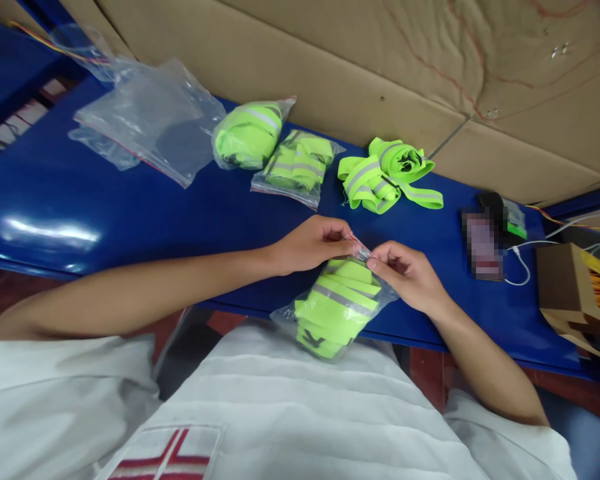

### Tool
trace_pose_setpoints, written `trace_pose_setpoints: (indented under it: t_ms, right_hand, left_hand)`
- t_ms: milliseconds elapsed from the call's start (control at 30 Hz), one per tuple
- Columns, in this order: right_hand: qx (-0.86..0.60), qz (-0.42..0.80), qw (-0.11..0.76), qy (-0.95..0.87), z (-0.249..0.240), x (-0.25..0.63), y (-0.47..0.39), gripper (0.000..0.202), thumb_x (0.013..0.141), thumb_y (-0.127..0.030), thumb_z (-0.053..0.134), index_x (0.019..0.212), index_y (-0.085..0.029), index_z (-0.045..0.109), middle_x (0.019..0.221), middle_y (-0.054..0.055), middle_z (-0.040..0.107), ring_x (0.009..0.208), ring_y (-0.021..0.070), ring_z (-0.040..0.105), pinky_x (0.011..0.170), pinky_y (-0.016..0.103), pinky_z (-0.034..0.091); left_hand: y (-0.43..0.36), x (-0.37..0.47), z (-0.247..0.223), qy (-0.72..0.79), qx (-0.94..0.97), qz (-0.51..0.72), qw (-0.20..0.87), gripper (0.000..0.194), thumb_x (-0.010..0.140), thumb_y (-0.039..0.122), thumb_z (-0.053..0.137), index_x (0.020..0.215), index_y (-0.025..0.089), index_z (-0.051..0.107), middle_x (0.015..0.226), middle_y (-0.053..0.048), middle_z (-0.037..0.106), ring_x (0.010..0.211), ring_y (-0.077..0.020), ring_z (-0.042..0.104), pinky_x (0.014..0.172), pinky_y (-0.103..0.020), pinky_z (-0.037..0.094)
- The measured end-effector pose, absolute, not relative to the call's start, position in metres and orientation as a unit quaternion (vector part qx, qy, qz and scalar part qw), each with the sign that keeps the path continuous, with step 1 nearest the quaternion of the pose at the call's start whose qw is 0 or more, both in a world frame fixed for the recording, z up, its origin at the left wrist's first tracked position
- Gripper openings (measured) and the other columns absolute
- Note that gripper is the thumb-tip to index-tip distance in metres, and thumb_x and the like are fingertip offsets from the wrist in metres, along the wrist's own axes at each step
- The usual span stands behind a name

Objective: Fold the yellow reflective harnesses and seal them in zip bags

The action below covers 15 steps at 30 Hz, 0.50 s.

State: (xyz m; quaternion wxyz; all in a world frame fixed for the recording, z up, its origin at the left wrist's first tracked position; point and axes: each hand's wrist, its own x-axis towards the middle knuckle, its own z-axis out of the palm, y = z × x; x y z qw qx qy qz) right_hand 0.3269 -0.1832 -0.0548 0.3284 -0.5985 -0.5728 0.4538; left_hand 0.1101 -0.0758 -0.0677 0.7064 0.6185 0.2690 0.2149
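A clear zip bag [337, 303] with a folded neon-yellow reflective strap inside hangs at the table's front edge, close to the person's shirt. My left hand [320, 243] pinches the left part of its red-lined top edge. At the right part of the same edge, my right hand [405, 270] pinches the plastic between thumb and fingers. Behind the hands lie two more filled bags, a rounded one [250, 135] and a flatter one [300, 163]. Loose neon-yellow straps [380, 177] lie bunched to their right.
Empty clear bags [150, 117] are piled at the back left of the blue table [180, 227]. A phone [484, 243] with a white cable lies at the right, beside a black object. An open cardboard box [563, 283] stands at the right end. Beige padded panels line the back.
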Motion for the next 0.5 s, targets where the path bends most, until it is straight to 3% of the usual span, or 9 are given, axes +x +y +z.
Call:
trace_pose_setpoints:
  t_ms: [200,367,500]
  right_hand:
    - [-0.602,0.443,0.326,-0.579,-0.049,0.326,-0.185,0.036,0.093,-0.055,0.073,0.088,-0.019,0.066,0.077,0.001,0.065,0.067,0.0123,0.054,0.062,0.026,0.042]
    - [-0.602,0.451,0.322,-0.575,-0.052,0.329,-0.185,0.034,0.093,-0.053,0.073,0.091,-0.019,0.067,0.080,0.002,0.065,0.071,0.0126,0.056,0.065,0.026,0.042]
    - [-0.605,0.448,0.309,-0.581,-0.056,0.331,-0.183,0.035,0.095,-0.055,0.071,0.095,-0.020,0.067,0.080,0.001,0.065,0.068,0.0121,0.054,0.061,0.025,0.040]
  left_hand:
    - [-0.078,0.110,-0.066,0.259,0.643,0.217,0.687,0.044,0.081,0.057,0.081,0.086,0.013,0.077,0.091,-0.005,0.079,0.084,-0.0144,0.068,0.076,-0.024,0.050]
    - [-0.065,0.106,-0.070,0.249,0.678,0.161,0.673,0.042,0.092,0.052,0.070,0.105,0.014,0.082,0.097,-0.007,0.081,0.085,-0.0160,0.071,0.075,-0.024,0.053]
    - [-0.060,0.103,-0.070,0.247,0.731,0.164,0.614,0.040,0.098,0.045,0.059,0.103,0.012,0.080,0.085,-0.005,0.078,0.073,-0.0146,0.068,0.066,-0.023,0.051]
